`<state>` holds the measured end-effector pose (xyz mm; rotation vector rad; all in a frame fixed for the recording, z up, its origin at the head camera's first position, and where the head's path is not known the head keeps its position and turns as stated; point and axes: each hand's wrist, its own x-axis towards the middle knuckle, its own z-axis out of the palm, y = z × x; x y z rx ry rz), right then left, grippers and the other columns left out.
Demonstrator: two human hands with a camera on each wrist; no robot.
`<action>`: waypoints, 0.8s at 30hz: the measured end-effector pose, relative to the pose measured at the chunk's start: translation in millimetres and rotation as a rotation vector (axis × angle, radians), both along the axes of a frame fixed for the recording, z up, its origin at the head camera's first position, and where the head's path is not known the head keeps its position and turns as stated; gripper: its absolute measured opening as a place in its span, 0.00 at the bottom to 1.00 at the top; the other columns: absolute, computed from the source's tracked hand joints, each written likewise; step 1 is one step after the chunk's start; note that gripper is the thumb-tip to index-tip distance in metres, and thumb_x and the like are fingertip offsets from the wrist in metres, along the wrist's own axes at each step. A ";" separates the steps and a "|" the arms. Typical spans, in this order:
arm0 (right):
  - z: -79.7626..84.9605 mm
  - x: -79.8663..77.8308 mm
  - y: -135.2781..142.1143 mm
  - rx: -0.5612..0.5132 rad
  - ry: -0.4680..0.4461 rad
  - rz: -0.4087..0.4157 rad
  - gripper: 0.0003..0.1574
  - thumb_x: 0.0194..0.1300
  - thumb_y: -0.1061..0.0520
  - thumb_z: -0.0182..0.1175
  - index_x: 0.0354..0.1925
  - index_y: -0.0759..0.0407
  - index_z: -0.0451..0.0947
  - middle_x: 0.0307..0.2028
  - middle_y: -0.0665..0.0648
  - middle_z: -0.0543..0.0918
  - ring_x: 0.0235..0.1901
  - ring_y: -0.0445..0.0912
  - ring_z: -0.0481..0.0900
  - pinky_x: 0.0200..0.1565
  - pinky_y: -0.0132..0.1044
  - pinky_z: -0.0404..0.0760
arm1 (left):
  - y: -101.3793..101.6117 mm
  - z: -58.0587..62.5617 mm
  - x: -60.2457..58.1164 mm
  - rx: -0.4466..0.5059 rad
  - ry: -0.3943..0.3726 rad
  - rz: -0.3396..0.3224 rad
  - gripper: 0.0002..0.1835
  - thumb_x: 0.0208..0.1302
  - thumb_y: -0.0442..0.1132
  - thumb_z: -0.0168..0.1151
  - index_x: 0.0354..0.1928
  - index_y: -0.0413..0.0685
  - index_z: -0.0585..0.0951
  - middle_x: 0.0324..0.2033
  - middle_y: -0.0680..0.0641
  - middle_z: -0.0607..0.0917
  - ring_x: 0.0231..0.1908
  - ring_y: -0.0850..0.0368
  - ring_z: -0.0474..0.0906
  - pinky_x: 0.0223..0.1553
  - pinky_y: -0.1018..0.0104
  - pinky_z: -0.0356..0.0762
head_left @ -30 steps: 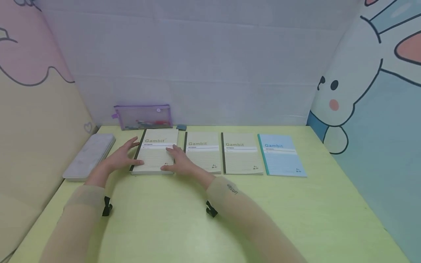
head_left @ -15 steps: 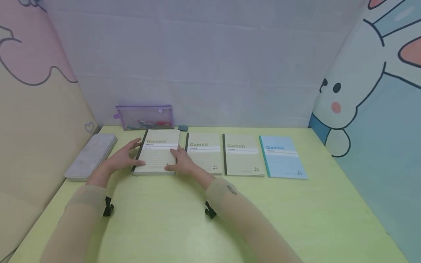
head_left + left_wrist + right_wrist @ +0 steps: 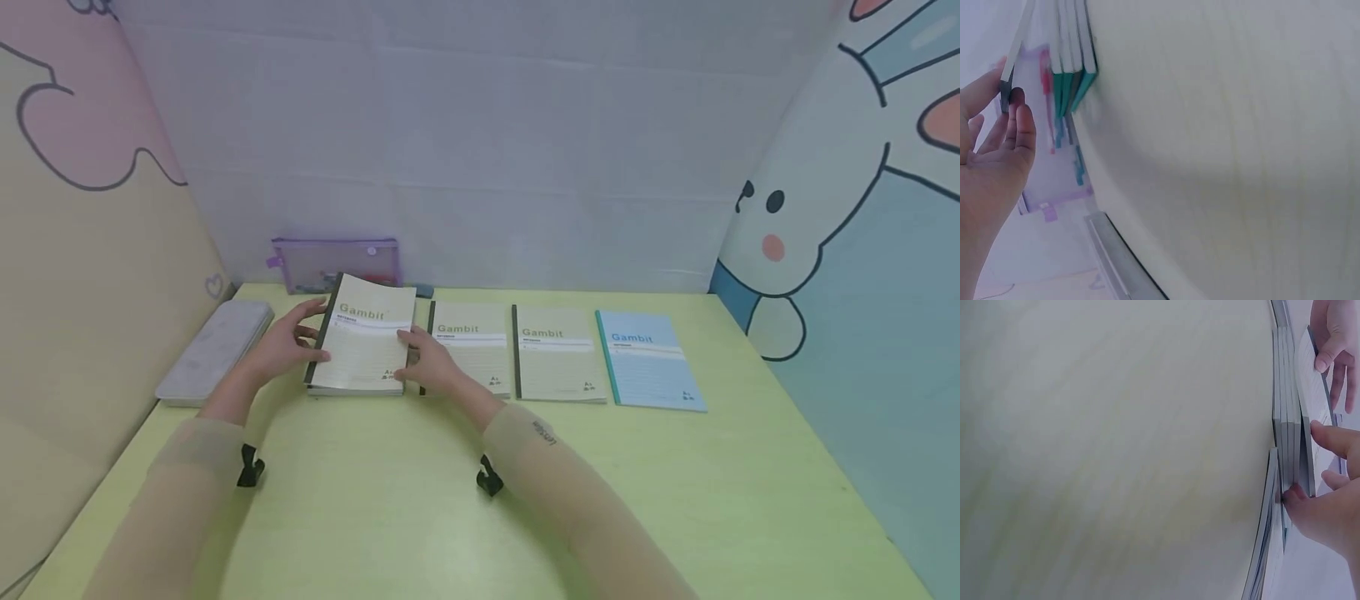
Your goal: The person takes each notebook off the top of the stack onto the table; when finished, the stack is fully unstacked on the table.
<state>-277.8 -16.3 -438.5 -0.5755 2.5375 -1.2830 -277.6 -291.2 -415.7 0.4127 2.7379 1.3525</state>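
In the head view a cream Gambit notebook (image 3: 367,333) with a dark spine is raised and tilted off a stack of notebooks (image 3: 356,392), its spine side higher. My left hand (image 3: 285,342) pinches that notebook at the spine, thumb on the cover and fingers beneath, as the left wrist view shows with the raised notebook (image 3: 1016,50) apart from the stack. My right hand (image 3: 435,364) holds its right edge near the front corner. In the right wrist view one right fingertip (image 3: 1322,432) lies on the cover and another is against the stacked notebooks (image 3: 1288,412) below.
Two cream notebooks (image 3: 471,354) (image 3: 558,358) and a blue notebook (image 3: 654,362) lie in a row to the right. A pale flat case (image 3: 217,350) is at the left. Behind the stack stand a purple mesh pencil pouch (image 3: 337,260) and a small dark block (image 3: 424,291).
Both hands have lifted slightly, and the top notebook has come up from the stack, mostly at its spine side. The head view has shifted a little; the other notebooks stay put.
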 end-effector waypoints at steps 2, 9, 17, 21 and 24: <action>0.6 -0.5 1.8 -0.065 -0.028 -0.005 0.49 0.54 0.62 0.68 0.70 0.55 0.58 0.73 0.57 0.51 0.65 0.53 0.65 0.64 0.37 0.66 | 3.4 6.2 3.2 0.031 -0.003 0.016 0.51 0.52 0.31 0.70 0.74 0.48 0.49 0.69 0.38 0.57 0.47 0.48 0.72 0.41 0.74 0.75; 9.5 1.9 11.7 -0.202 -0.093 -0.036 0.45 0.56 0.64 0.66 0.69 0.52 0.61 0.72 0.54 0.55 0.59 0.51 0.71 0.50 0.33 0.78 | 13.7 24.9 11.9 0.196 -0.022 0.060 0.49 0.53 0.28 0.68 0.73 0.54 0.52 0.70 0.44 0.58 0.44 0.64 0.74 0.39 0.73 0.79; 20.8 1.4 20.8 -0.356 -0.158 -0.066 0.42 0.59 0.62 0.65 0.68 0.43 0.63 0.71 0.48 0.56 0.60 0.51 0.70 0.51 0.38 0.77 | 27.1 40.4 22.7 0.274 -0.010 0.036 0.48 0.54 0.27 0.67 0.73 0.61 0.54 0.66 0.40 0.66 0.46 0.64 0.75 0.43 0.74 0.77; 23.8 1.0 24.6 -0.388 -0.163 -0.092 0.41 0.59 0.62 0.65 0.66 0.38 0.65 0.66 0.47 0.64 0.56 0.49 0.73 0.44 0.33 0.77 | 33.4 49.1 31.6 0.299 -0.003 0.014 0.48 0.54 0.27 0.67 0.72 0.63 0.55 0.63 0.41 0.68 0.46 0.61 0.76 0.42 0.72 0.78; 28.6 3.5 28.0 -0.375 -0.131 -0.104 0.40 0.59 0.63 0.64 0.65 0.37 0.66 0.53 0.52 0.74 0.47 0.46 0.75 0.35 0.30 0.73 | 34.5 54.9 40.0 0.311 -0.005 0.002 0.48 0.54 0.27 0.67 0.72 0.66 0.55 0.61 0.44 0.68 0.47 0.60 0.75 0.41 0.71 0.79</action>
